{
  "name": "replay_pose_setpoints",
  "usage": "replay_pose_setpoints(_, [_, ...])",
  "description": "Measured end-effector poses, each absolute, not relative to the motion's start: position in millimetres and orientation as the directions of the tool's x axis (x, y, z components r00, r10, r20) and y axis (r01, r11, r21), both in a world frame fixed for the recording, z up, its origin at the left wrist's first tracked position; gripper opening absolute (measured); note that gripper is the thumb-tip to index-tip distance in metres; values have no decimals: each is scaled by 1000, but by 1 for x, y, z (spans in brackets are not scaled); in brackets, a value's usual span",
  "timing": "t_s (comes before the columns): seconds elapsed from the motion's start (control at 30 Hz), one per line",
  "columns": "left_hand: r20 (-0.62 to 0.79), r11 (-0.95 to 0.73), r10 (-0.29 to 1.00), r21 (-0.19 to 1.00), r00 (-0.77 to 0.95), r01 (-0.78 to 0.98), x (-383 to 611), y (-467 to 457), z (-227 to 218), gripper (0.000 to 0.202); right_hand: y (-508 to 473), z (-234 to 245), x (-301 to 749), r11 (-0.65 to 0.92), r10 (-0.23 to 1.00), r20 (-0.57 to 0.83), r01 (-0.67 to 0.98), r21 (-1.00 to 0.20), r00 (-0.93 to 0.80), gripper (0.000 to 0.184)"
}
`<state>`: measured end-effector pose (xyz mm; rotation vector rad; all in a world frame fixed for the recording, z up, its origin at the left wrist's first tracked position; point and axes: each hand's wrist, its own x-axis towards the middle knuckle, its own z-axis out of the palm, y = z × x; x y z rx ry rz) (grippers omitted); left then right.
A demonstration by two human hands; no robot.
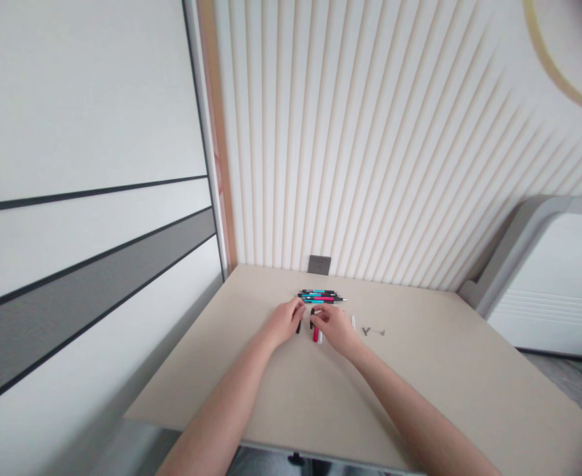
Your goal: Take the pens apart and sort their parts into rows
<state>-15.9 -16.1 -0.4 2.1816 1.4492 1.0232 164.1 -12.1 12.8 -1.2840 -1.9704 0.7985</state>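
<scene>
My left hand (287,321) is over the table with its fingers curled together. A short black pen part (298,327) shows just under its fingertips; whether they grip it cannot be made out. My right hand (334,325) pinches another short black pen part (312,317) between thumb and fingers. Below that part lie a red tube (315,335) and a whitish tube (320,338), partly under the right hand. Just beyond both hands, several mechanical pencils (321,296) in black, blue and pink lie side by side.
To the right of my right hand are a clear tube (353,322) and small dark metal pieces (366,330). The beige table (420,377) meets a ribbed wall with a dark socket (319,264). A white panel (92,264) stands on the left, a grey-white headboard-like piece (543,284) on the right.
</scene>
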Motion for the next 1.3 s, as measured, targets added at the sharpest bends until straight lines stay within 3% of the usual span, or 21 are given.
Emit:
replay_pose_setpoints(0.2, [377,-306,923,593,78,745,-21,-10,-6,23,-12,17,151,319,940,96,742,-590,-327,31])
replay_pose_setpoints(0.43, [377,-284,924,566,64,774,-20,-12,-8,24,-19,23,135,318,946,70,866,-386,-316,29])
replay_pose_setpoints(0.63, [376,-364,914,601,151,711,-14,-14,-5,27,-19,14,150,370,929,155,816,-445,-337,31])
replay_pose_setpoints(0.8, [383,-464,884,652,268,599,-3,-19,2,26,-15,10,166,493,869,348,661,-566,-351,29])
replay_pose_setpoints(0.9, [387,-475,880,686,275,551,1,-22,4,26,-17,12,172,594,803,424,611,-524,-418,28])
replay_pose_setpoints(1.07, [373,-470,883,697,286,542,3,-23,3,35,-23,16,177,628,773,443,650,-429,-454,22])
replay_pose_setpoints(1.3, [454,-557,821,503,346,661,-1,-20,4,34,-15,19,209,663,731,488,667,-339,-478,27])
